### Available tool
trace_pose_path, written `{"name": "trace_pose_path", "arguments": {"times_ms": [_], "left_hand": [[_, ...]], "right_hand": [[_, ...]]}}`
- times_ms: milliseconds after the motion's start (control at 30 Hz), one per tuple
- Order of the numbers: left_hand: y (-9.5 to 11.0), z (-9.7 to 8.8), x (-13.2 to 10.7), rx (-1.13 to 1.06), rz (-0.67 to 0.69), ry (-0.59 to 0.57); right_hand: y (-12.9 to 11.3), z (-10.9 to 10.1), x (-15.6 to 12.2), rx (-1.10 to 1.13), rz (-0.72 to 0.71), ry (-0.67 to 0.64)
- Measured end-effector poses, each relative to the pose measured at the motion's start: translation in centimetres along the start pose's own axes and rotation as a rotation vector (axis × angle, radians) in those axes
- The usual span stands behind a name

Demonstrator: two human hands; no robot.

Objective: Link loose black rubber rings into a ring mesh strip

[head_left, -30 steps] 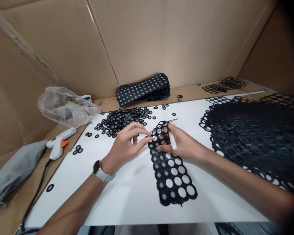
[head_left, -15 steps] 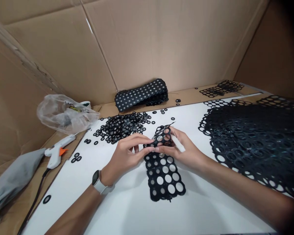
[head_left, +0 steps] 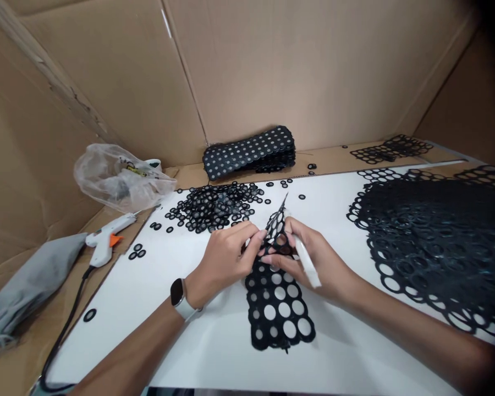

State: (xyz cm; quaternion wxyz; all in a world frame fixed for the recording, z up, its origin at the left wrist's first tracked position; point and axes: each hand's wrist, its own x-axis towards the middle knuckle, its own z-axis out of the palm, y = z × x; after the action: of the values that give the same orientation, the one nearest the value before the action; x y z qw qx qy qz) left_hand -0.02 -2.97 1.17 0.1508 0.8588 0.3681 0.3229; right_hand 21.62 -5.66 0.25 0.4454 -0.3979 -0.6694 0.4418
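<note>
A black strip of joined rings (head_left: 279, 308) lies on the white board, its far end lifted and folded over. My left hand (head_left: 231, 250), with a watch on the wrist, pinches the folded edge of this strip between thumb and fingers. Opposite it, my right hand (head_left: 309, 250) grips the strip's right side from below. A slim white-handled tool (head_left: 306, 258) also rests in the right hand. A thin dark point rises beyond the fold, seemingly the tool's tip. Some holes in the strip's left part are narrowed by smaller rings; those on the right are wider.
Loose black rings (head_left: 214, 206) are heaped behind my left hand. A thick pile of ring mesh (head_left: 437, 242) covers the right side. At the back stands a stack of finished-looking strips (head_left: 249, 151). A glue gun (head_left: 107, 236), plastic bag (head_left: 121, 179) and grey pouch (head_left: 33, 291) lie left.
The fold of the strip has tilted more upright between my hands. My left hand has rolled over, its knuckles now higher, and the white handle points further down. The whole view has shifted slightly.
</note>
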Motion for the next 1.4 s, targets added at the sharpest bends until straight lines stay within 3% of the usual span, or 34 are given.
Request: {"name": "trace_pose_path", "arguments": {"times_ms": [100, 167, 233, 300, 433, 667, 767, 900, 1000, 1233, 1400], "left_hand": [[-0.5, 0.3, 0.5, -0.122, -0.186, 0.059], [-1.5, 0.1, 0.9, -0.177, -0.308, 0.199], [-2.9, -0.4, 1.2, -0.179, -0.382, 0.348], [-4.2, -0.9, 1.3, -0.145, -0.404, 0.375], [-4.5, -1.3, 0.9, -0.166, -0.378, 0.284], [-1.5, -0.6, 0.2, -0.115, -0.004, 0.032], [-1.5, -0.3, -0.1, -0.104, 0.038, -0.006], [-1.7, -0.2, -0.2, -0.085, 0.049, 0.012], [-1.4, -0.2, -0.1, -0.116, 0.01, 0.024], [-0.7, -0.3, 0.4, -0.45, -0.365, -0.083], [-0.7, -0.6, 0.4, -0.637, -0.435, -0.11]], "right_hand": [[0.2, 0.0, -0.1, 0.044, 0.018, -0.014], [0.2, -0.2, 0.0, 0.052, 0.04, -0.006], [0.0, -0.5, 0.1, 0.022, 0.067, -0.004], [-0.3, -0.7, 0.3, -0.031, 0.086, 0.006], [0.0, -1.0, 0.7, -0.076, 0.119, 0.044], [1.1, -2.0, 1.1, 0.12, 0.365, 0.198], [0.5, -2.2, 1.3, 0.214, 0.428, 0.135], [-0.2, -2.4, 1.4, 0.192, 0.383, 0.022], [-0.2, -2.4, 1.5, 0.09, 0.335, 0.018], [0.0, -2.0, 0.8, -0.114, 0.075, -0.01], [-0.2, -1.7, 0.3, -0.208, 0.028, -0.036]]}}
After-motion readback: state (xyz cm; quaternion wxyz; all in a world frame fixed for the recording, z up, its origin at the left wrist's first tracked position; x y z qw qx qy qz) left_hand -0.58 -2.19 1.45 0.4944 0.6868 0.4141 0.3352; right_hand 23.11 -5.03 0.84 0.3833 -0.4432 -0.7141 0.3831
